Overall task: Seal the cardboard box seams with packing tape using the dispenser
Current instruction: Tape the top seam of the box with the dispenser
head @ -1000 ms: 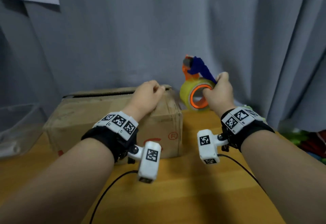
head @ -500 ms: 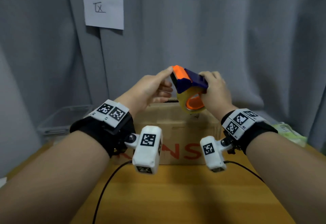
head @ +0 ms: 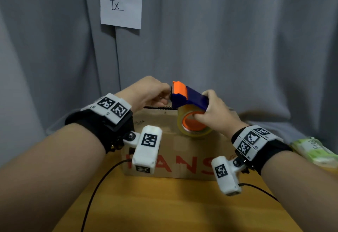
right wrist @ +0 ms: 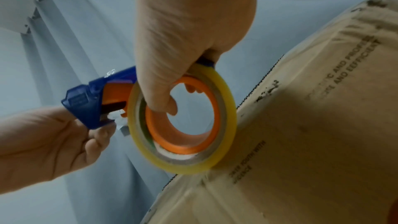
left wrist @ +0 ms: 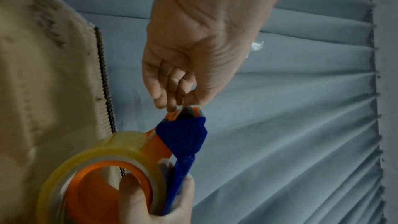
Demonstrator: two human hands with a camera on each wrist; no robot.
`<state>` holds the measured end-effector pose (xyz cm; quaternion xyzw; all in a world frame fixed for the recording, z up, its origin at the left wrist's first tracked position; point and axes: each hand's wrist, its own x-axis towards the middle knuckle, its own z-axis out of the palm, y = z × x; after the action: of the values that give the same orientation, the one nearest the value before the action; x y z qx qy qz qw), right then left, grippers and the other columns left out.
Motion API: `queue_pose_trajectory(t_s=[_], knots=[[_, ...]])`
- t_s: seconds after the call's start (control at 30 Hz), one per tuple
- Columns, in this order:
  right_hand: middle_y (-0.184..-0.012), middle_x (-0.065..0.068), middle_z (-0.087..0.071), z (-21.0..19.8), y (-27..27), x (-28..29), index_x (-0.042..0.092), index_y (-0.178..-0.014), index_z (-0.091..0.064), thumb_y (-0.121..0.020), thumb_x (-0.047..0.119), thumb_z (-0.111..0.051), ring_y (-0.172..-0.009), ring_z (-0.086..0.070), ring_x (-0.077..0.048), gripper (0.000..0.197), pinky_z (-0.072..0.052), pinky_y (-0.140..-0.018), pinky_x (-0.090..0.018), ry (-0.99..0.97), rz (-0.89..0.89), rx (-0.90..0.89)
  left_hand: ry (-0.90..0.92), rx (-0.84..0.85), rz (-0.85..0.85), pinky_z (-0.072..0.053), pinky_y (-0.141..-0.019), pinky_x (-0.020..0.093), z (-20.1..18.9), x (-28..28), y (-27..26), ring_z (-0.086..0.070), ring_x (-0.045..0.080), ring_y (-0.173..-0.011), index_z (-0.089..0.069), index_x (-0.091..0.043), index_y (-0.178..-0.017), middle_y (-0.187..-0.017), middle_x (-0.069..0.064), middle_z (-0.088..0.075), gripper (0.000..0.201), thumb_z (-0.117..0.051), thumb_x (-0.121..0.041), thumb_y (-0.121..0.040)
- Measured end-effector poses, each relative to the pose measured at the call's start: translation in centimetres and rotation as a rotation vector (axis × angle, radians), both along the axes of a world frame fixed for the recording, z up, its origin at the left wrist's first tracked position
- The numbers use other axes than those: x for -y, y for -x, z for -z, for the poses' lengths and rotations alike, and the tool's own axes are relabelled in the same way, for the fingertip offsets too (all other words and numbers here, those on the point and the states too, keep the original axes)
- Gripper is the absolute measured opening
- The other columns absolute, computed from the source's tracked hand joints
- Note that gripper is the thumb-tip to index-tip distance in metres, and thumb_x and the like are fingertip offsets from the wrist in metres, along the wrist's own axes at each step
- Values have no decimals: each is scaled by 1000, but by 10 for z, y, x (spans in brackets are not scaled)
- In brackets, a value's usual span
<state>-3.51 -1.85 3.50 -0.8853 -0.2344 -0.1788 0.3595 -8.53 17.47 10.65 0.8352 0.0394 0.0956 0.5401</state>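
Packing tape dispenser (head: pixel 190 102) is hovering just above the far top edge of the cardboard box (head: pixel 175 151), which is sitting on the wooden table (head: pixel 164 204). Right hand (head: pixel 215 113) is gripping it, thumb hooked through the orange core of the tape roll (right wrist: pixel 183 120), fingers wrapping the blue frame. Left hand (head: pixel 148 92) is pinching at the cutter end, apparently on the loose tape end. Judgement: light, rigid plastic; film is thin and clingy, best taken by its free edge.
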Motion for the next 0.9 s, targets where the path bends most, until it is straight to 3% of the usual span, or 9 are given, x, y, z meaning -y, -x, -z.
queue_pose_trajectory(t_s=[0.1, 0.2, 0.27, 0.33, 0.47, 0.67, 0.8, 0.9], knots=[[-100, -4, -63, -1, -5, 0, 36, -137, -23, -74, 23, -78, -83, -63, -15, 85, -53, -78, -31, -110, -215, -23, -110, 36, 41, -49, -47, 17, -15, 4, -6, -55, 10, -45, -56, -5, -70, -61, 7, -57, 18, -48, -5, -86], [-133, 2, -49, -5, -7, -6, 55, -143, -2, -77, 34, -77, -112, -54, -8, 102, -44, -95, -26, -36, -355, -25, -244, 41, 83, -47, -45, 15, -29, 2, -11, -52, 7, -41, -58, -5, -70, -59, 6, -55, 21, -51, -6, -91], [-118, -2, -45, -13, -6, -11, 58, -142, -3, -79, 45, -71, -98, -51, -11, 93, -41, -87, -27, 71, -293, 49, -344, 12, 96, -47, -45, 14, -38, -8, -12, -50, 7, -41, -58, -4, -68, -57, 6, -54, 23, -54, -5, -91], [-103, -2, -43, -24, -6, -14, 53, -144, -15, -83, 45, -66, -85, -46, -12, 80, -39, -80, -28, 124, -249, 115, -393, -10, 85, -46, -45, 14, -40, -20, -12, -49, 9, -45, -57, -4, -67, -60, 7, -54, 24, -53, -2, -91], [-107, 0, -47, -50, -9, -22, 50, -143, -26, -85, 45, -63, -92, -47, -13, 69, -41, -85, -28, 272, -248, 214, -349, 21, -21, -42, -40, 12, -25, -38, -17, -45, 3, -35, -51, -7, -66, -63, 8, -53, 28, -48, 1, -92], [-102, 0, -46, -52, -25, -18, 50, -141, -29, -86, 48, -60, -87, -45, -15, 64, -40, -80, -32, 506, -179, 270, -207, 49, -167, -38, -36, 10, 1, -95, -17, -45, 8, -40, -49, -7, -63, -60, 7, -48, 30, -51, -3, -93], [-101, 2, -47, -41, -30, -31, 50, -140, -32, -86, 47, -60, -86, -45, -12, 61, -40, -79, -30, 492, -217, 252, -68, 56, -183, -41, -37, 10, 21, -116, -19, -45, 0, -31, -56, -4, -73, -61, 7, -50, 19, -57, -8, -92], [-100, 2, -50, -37, -37, -40, 50, -139, -36, -86, 43, -63, -84, -47, -10, 60, -41, -79, -28, 345, -253, 215, -69, 94, -215, -42, -43, 15, 35, -125, -24, -48, 6, -44, -60, -4, -83, -66, 5, -54, 17, -64, -20, -89]])
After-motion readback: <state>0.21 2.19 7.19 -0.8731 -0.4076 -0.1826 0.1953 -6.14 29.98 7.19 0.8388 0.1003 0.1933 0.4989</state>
